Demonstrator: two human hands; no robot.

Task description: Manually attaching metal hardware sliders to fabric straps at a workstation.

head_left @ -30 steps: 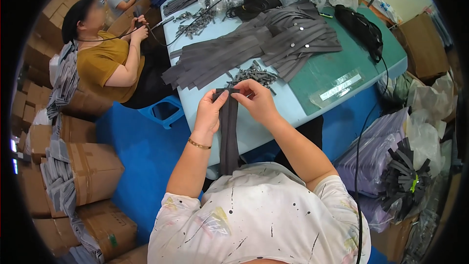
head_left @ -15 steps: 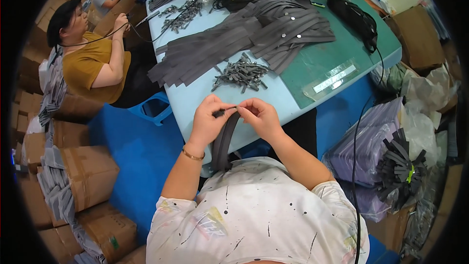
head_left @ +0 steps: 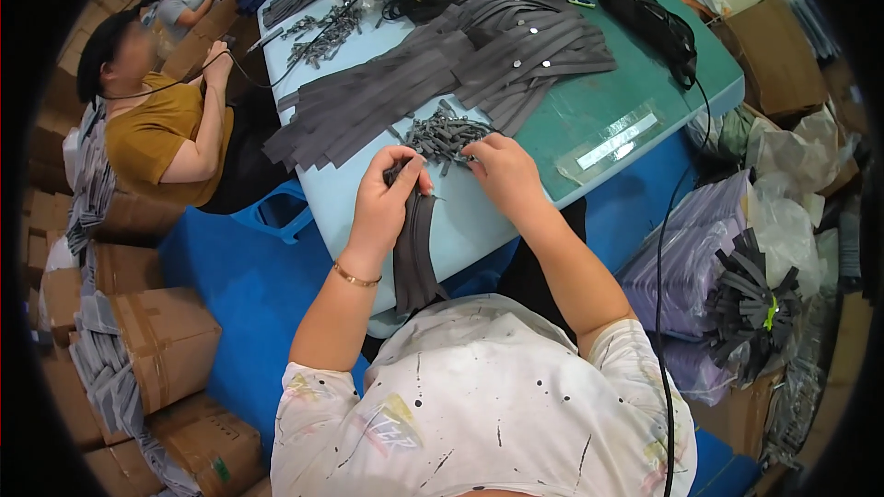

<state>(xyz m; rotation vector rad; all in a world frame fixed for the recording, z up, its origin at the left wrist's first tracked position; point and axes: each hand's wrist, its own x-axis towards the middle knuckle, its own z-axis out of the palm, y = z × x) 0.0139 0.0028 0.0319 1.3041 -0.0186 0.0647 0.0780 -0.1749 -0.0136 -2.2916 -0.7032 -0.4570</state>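
Observation:
Dark grey zipper strips (head_left: pixel 416 253) hang from my left hand (head_left: pixel 382 198), whose fingers are closed round their upper ends over the near table edge. A small pile of dark zipper sliders (head_left: pixel 442 136) lies on the light blue table top just beyond both hands. At the right edge of this pile is my right hand (head_left: pixel 505 170), with its fingertips drawn together among the sliders. What sits between those fingertips is too small to make out. Behind the pile spreads a broad layer of similar grey zipper strips (head_left: pixel 368 101).
A green mat (head_left: pixel 589 138) covers the table's right part, with a black pouch (head_left: pixel 649 28) on it. More sliders (head_left: pixel 322 37) lie at the far left. A co-worker in a mustard top (head_left: pixel 157 138) sits to the left. Cardboard boxes (head_left: pixel 166 340) and purple plastic-wrapped bundles (head_left: pixel 686 248) flank me.
My hands, together over the zipper strips before, have parted. The right has reached forward to the slider pile; the left has moved slightly forward, still holding the strips. The view has shifted a little.

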